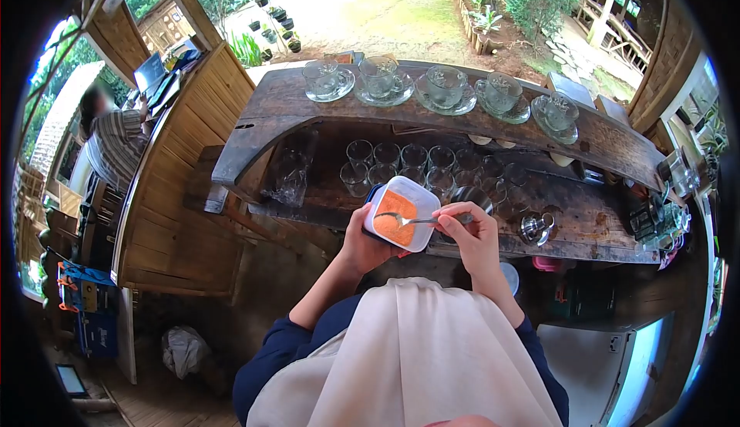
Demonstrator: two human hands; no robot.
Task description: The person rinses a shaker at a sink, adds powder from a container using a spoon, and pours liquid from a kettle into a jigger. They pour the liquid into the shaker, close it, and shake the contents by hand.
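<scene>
My left hand (361,242) is wrapped round a white plastic container (428,203), held tilted towards me in front of the counter. Something dark blue shows along the container's left side, under my fingers. Inside lies an orange-brown granular powder (391,231). My right hand (473,236) pinches the handle of a metal spoon (422,220) from the right. The spoon reaches across the container's rim, and its bowl is over the powder near the left wall.
Several glass cups on saucers (445,90) line the raised wooden shelf (277,92). Below, upturned-looking drinking glasses (414,157) crowd the counter, with a small glass pot (536,229) to the right. At far left, a person (116,138) is beside a wooden desk holding a laptop (149,72).
</scene>
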